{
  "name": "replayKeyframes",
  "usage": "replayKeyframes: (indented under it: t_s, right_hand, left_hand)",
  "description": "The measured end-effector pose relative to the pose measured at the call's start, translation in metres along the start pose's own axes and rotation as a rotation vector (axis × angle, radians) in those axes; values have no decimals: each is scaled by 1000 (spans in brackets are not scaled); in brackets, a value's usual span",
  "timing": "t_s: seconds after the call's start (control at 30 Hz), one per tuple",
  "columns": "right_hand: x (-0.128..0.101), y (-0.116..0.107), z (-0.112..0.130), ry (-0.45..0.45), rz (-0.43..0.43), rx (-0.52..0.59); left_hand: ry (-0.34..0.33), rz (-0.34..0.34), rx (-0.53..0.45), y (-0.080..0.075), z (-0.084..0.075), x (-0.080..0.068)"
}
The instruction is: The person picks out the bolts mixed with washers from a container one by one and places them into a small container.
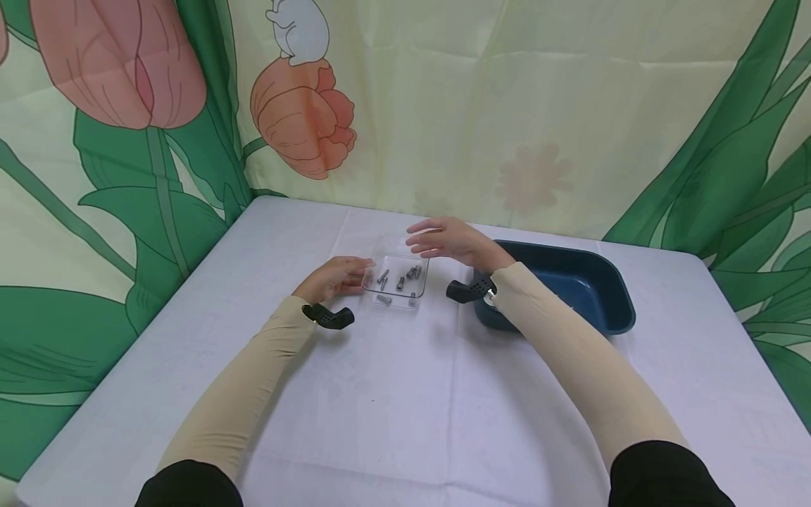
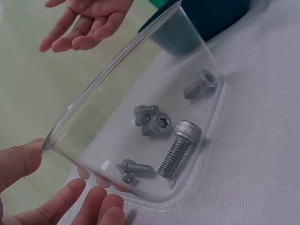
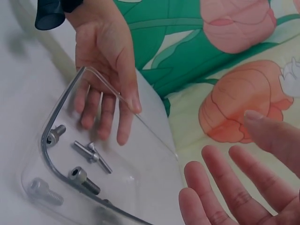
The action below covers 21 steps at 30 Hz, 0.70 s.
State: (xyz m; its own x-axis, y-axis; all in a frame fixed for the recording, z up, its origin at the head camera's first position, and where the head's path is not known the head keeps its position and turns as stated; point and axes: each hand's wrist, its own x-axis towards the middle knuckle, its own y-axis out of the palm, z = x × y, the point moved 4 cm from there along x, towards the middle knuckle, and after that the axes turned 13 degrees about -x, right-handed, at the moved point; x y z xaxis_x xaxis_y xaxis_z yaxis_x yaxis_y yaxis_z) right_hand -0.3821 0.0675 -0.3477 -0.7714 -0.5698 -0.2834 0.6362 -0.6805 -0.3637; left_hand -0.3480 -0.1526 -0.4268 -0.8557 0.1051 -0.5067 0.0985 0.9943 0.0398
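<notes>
A white cloth-covered table (image 1: 393, 415) fills the foreground. A dark blue plastic tub (image 1: 595, 285) sits on it to the right of centre, near the far edge. Behind hangs a pale yellow curtain (image 1: 507, 105) printed with pink tulips (image 1: 304, 116) and broad green leaves (image 1: 716, 183).

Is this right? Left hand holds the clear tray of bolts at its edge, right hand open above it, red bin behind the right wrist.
Not quite: the bin is dark blue, not red, as the head view shows. The rest stands: the left hand holds the clear tray of bolts at its edge, and the right hand is open above it.
</notes>
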Motion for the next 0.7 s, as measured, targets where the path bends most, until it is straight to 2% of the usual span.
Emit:
replayKeyframes:
  t_s: [0.3,0.7]
  right_hand:
    - [-4,-6,-12,-47,-10,22]
    - [-27,-22,-26,-77,-64,15]
  left_hand:
    - [-5,1,3,1,2,2]
    - [-19,-15,-9,0,5,6]
